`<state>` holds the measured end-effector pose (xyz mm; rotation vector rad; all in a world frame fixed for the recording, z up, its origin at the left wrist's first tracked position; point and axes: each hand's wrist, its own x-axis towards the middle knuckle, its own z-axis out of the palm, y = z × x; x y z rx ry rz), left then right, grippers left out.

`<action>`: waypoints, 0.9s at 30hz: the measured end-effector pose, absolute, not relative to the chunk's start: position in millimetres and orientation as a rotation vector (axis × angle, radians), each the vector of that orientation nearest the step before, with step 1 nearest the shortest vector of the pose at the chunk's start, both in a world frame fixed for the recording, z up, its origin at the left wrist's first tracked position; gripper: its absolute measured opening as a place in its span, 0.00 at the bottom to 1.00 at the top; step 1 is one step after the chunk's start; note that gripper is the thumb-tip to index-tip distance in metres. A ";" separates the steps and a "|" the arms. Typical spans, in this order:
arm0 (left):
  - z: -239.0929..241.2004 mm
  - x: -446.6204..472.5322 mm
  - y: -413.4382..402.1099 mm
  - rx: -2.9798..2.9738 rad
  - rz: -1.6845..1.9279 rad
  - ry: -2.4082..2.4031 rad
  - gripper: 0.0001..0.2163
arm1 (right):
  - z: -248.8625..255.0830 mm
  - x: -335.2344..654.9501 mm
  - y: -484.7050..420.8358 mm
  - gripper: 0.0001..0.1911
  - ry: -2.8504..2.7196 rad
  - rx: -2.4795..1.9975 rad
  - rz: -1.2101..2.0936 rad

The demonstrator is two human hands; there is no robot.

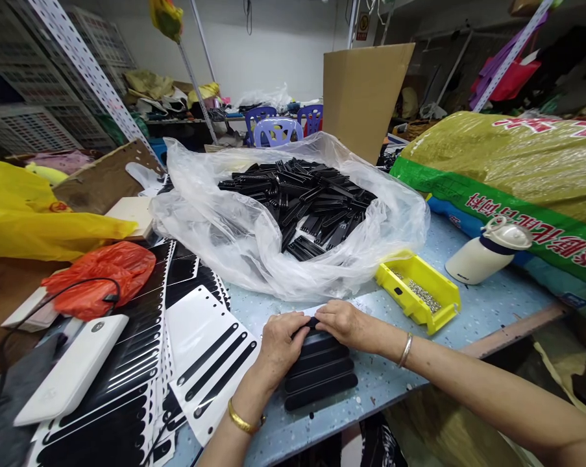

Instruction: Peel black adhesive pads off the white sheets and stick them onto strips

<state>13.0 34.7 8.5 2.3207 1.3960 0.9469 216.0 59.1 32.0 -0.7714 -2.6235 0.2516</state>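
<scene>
My left hand and my right hand meet over a row of black plastic combs lying side by side on the blue speckled table. Both hands have fingers curled and pinch the farthest black comb of the row between them. Just left of the row lie white backing cards with black strips. Behind my hands a clear plastic bag holds a heap of loose black combs.
A yellow bin of small metal parts and a white bottle sit to the right, before a big yellow-green sack. On the left lie a white power bank, an orange bag, and a yellow bag. A cardboard box stands behind.
</scene>
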 end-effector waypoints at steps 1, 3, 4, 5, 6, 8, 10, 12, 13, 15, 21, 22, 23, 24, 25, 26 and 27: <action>8.2 12.8 34.7 2.320 0.953 1.399 0.12 | 31.8 216.1 59.1 0.09 -2.622 -0.766 0.241; 7.8 12.4 34.7 2.317 0.953 1.397 0.11 | 31.2 216.5 59.1 0.09 -2.620 -0.758 0.229; 7.7 12.2 34.7 2.314 0.951 1.395 0.11 | 30.9 216.6 59.2 0.09 -2.618 -0.755 0.227; 7.6 12.0 34.7 2.309 0.949 1.395 0.11 | 30.6 216.8 59.2 0.09 -2.616 -0.755 0.228; 7.5 11.9 34.6 2.303 0.949 1.396 0.11 | 30.5 216.9 59.2 0.08 -2.614 -0.757 0.229; 7.7 12.0 34.4 2.291 0.951 1.397 0.11 | 30.5 217.0 59.3 0.07 -2.608 -0.759 0.230; 8.4 12.3 34.1 2.288 0.952 1.400 0.11 | 30.6 217.0 59.5 0.06 -2.603 -0.757 0.223; 9.2 12.6 33.7 2.295 0.954 1.409 0.11 | 30.4 217.2 59.7 0.05 -2.602 -0.751 0.214; 9.6 12.7 33.6 2.298 0.956 1.413 0.11 | 30.2 217.3 59.8 0.06 -2.604 -0.749 0.210; 9.7 12.5 33.7 2.306 0.963 1.408 0.10 | 29.5 217.8 60.1 0.07 -2.611 -0.744 0.199; 4.0 10.8 34.6 2.286 1.009 1.368 0.09 | 27.6 219.4 60.9 0.09 -2.613 -0.720 0.185; 3.0 10.5 34.5 2.280 1.016 1.367 0.10 | 27.7 219.5 61.1 0.09 -2.607 -0.718 0.185; 2.3 10.3 34.5 2.276 1.020 1.366 0.10 | 28.0 219.6 61.2 0.08 -2.602 -0.716 0.186; 1.9 10.2 34.4 2.275 1.021 1.364 0.10 | 28.4 219.6 61.4 0.08 -2.598 -0.715 0.190; 1.8 10.1 34.3 2.276 1.018 1.361 0.10 | 28.8 219.6 61.5 0.08 -2.594 -0.716 0.194; 2.0 10.0 34.2 2.278 1.014 1.360 0.10 | 29.2 219.6 61.7 0.08 -2.592 -0.718 0.199; 2.3 9.9 34.1 2.280 1.009 1.361 0.10 | 29.5 219.6 61.8 0.08 -2.592 -0.720 0.204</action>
